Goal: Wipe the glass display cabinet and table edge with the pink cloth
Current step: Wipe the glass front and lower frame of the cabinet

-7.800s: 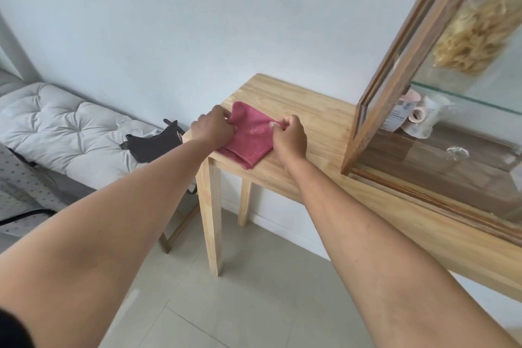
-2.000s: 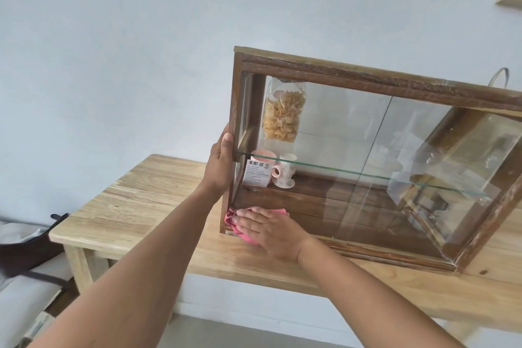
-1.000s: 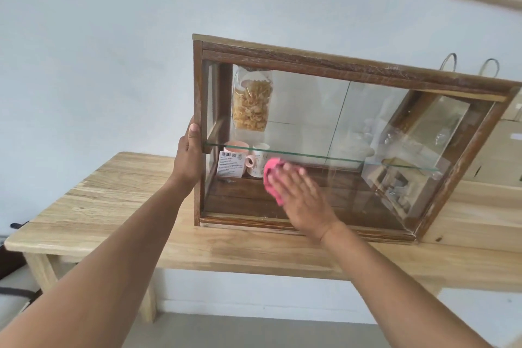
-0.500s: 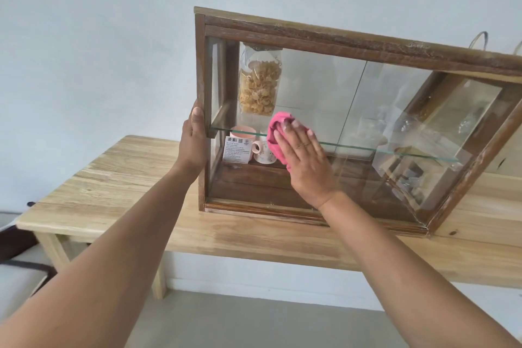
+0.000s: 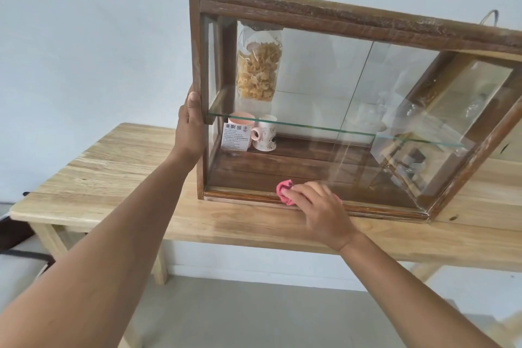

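The dark-stained wooden display cabinet with glass panes point(image 5: 324, 87) stands on the pale plank-topped wooden table point(image 5: 118, 175), its long axis running left to right across the view. The right hand point(image 5: 319, 206) presses the crumpled pink cloth point(image 5: 285, 192) against the foot of the front glass, just where the pane meets the cabinet's bottom rail; the palm faces down and away, the fingers curl loosely over the cloth, and only its left end shows past the fingertips. From here nearly the whole pane lies above and to the right of the cloth, so the next stroke probably has to run up or sideways along that long axis. The table's front edge lies just below the wrist, near the person. The right forearm reaches in from the lower right, almost straight.

The left hand point(image 5: 190, 127) grips the cabinet's left upright post about halfway up, thumb on the front face, fingers wrapped behind out of sight, apparently bracing it.

Inside, 2 mugs stand on the floor and a bag of pasta hangs above.
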Demonstrator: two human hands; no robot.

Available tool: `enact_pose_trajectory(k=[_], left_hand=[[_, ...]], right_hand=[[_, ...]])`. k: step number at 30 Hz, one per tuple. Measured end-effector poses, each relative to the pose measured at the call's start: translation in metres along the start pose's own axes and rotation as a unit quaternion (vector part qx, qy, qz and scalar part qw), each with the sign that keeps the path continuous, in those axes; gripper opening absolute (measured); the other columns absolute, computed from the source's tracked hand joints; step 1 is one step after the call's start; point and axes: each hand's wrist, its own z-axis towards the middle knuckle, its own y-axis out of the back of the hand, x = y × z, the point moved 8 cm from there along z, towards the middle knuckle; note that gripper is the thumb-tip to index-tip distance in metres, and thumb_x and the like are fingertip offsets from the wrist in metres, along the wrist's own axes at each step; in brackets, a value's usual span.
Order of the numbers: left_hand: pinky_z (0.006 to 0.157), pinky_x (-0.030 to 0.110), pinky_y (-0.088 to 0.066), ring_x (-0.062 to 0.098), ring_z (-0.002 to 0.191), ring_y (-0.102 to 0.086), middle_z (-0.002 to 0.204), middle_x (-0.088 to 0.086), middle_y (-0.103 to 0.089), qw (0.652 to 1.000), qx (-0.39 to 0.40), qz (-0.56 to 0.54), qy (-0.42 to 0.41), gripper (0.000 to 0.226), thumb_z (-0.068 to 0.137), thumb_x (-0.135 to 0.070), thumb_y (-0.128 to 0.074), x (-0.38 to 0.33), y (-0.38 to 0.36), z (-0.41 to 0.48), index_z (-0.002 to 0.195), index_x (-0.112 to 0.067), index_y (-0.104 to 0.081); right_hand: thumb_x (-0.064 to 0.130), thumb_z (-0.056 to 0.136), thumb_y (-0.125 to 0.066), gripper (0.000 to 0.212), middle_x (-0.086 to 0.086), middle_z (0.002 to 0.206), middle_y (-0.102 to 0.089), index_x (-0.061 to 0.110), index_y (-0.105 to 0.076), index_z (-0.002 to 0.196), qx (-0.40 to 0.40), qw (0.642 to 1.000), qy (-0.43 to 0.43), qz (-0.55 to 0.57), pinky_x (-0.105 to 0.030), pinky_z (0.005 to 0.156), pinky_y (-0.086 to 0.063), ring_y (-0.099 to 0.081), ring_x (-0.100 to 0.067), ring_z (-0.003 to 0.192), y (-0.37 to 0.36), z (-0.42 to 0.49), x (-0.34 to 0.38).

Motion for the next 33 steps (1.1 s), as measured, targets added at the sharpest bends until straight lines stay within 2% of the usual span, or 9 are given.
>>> enact_pose_trajectory(k=[3, 5, 7, 10, 14, 17, 25, 29, 33], left_hand=[[0.096, 0.011, -0.043, -0.011, 0.107, -0.059, 0.114, -0.015, -0.067, 1.0, -0.012, 0.009, -0.013, 0.061, 0.106, -0.052, -0.02, 0.004, -0.001, 0.004, 0.139, -0.017, -0.057], [0.09, 0.005, -0.042, -0.017, 0.099, -0.059, 0.106, -0.021, -0.066, 1.0, -0.015, 0.016, -0.015, 0.057, 0.107, -0.05, -0.019, 0.005, -0.001, 0.004, 0.135, -0.02, -0.059], [0.099, 0.011, -0.043, -0.005, 0.114, -0.06, 0.116, -0.008, -0.068, 1.0, -0.006, 0.015, -0.017, 0.061, 0.105, -0.052, -0.019, 0.007, -0.002, 0.005, 0.137, -0.017, -0.058], [0.12, 0.04, -0.035, 0.022, 0.137, -0.05, 0.141, 0.011, -0.056, 1.0, 0.013, 0.011, 0.003, 0.066, 0.105, -0.056, -0.018, 0.011, -0.003, 0.006, 0.148, -0.017, -0.048], [0.118, 0.036, -0.036, 0.01, 0.128, -0.052, 0.143, 0.005, -0.055, 1.0, 0.013, 0.01, 0.007, 0.065, 0.102, -0.059, -0.019, 0.009, -0.002, 0.004, 0.145, -0.021, -0.05], [0.121, 0.038, -0.033, 0.012, 0.136, -0.049, 0.145, 0.001, -0.054, 1.0, 0.024, 0.001, -0.012, 0.061, 0.104, -0.055, -0.02, 0.002, -0.003, 0.002, 0.145, -0.022, -0.05], [0.124, 0.042, -0.027, 0.015, 0.148, -0.037, 0.155, -0.004, -0.047, 0.996, 0.07, 0.032, -0.037, 0.058, 0.107, -0.05, -0.022, -0.002, 0.003, 0.004, 0.157, -0.026, -0.038], [0.119, 0.018, -0.029, -0.006, 0.137, -0.044, 0.147, -0.017, -0.05, 0.996, 0.072, 0.028, -0.048, 0.056, 0.107, -0.05, -0.024, -0.004, 0.003, 0.004, 0.155, -0.026, -0.041], [0.126, 0.042, -0.023, 0.013, 0.148, -0.034, 0.156, -0.007, -0.045, 0.996, 0.075, 0.047, -0.033, 0.056, 0.108, -0.051, -0.021, -0.001, 0.003, 0.003, 0.157, -0.029, -0.037]], right_hand=[[0.0, 0.093, -0.039, 0.044, -0.008, 0.118, -0.063, 0.008, -0.059, 0.132, -0.031, 0.994, -0.099, -0.039, -0.04, 0.088, -0.048, -0.055, -0.029, 0.102, 0.014, -0.011, -0.026], [-0.003, 0.089, -0.045, 0.044, -0.007, 0.113, -0.063, 0.008, -0.061, 0.128, -0.005, 0.991, -0.115, -0.065, -0.04, 0.081, -0.049, -0.055, -0.029, 0.095, 0.006, -0.013, -0.022], [-0.007, 0.082, -0.058, 0.042, -0.006, 0.104, -0.064, 0.009, -0.064, 0.121, 0.019, 0.991, -0.112, -0.07, -0.038, 0.072, -0.049, -0.056, -0.029, 0.089, -0.01, -0.015, -0.008], [-0.008, 0.076, -0.068, 0.044, -0.006, 0.1, -0.065, 0.009, -0.067, 0.116, 0.024, 0.988, -0.146, -0.042, -0.039, 0.07, -0.05, -0.059, -0.029, 0.088, -0.026, -0.008, 0.009], [-0.002, 0.076, -0.074, 0.044, -0.008, 0.101, -0.066, 0.006, -0.066, 0.118, 0.029, 0.988, -0.15, -0.006, -0.039, 0.073, -0.052, -0.061, -0.029, 0.089, -0.042, 0.02, 0.041], [0.001, 0.076, -0.076, 0.047, -0.012, 0.102, -0.066, 0.004, -0.064, 0.121, 0.051, 0.988, -0.147, 0.021, -0.04, 0.076, -0.054, -0.062, -0.03, 0.089, -0.053, 0.046, 0.072], [-0.006, 0.08, -0.059, 0.049, -0.018, 0.112, -0.063, -0.001, -0.057, 0.128, 0.09, 0.981, -0.156, 0.072, -0.044, 0.084, -0.052, -0.058, -0.036, 0.096, -0.076, 0.102, 0.136], [-0.002, 0.084, -0.046, 0.04, -0.013, 0.115, -0.058, 0.005, -0.056, 0.122, 0.113, 0.981, -0.142, 0.063, -0.044, 0.086, -0.045, -0.052, -0.033, 0.102, -0.077, 0.105, 0.136], [-0.003, 0.086, -0.045, 0.038, -0.013, 0.115, -0.054, 0.005, -0.052, 0.122, 0.152, 0.979, -0.134, 0.023, -0.042, 0.084, -0.041, -0.048, -0.032, 0.103, -0.074, 0.112, 0.139]])
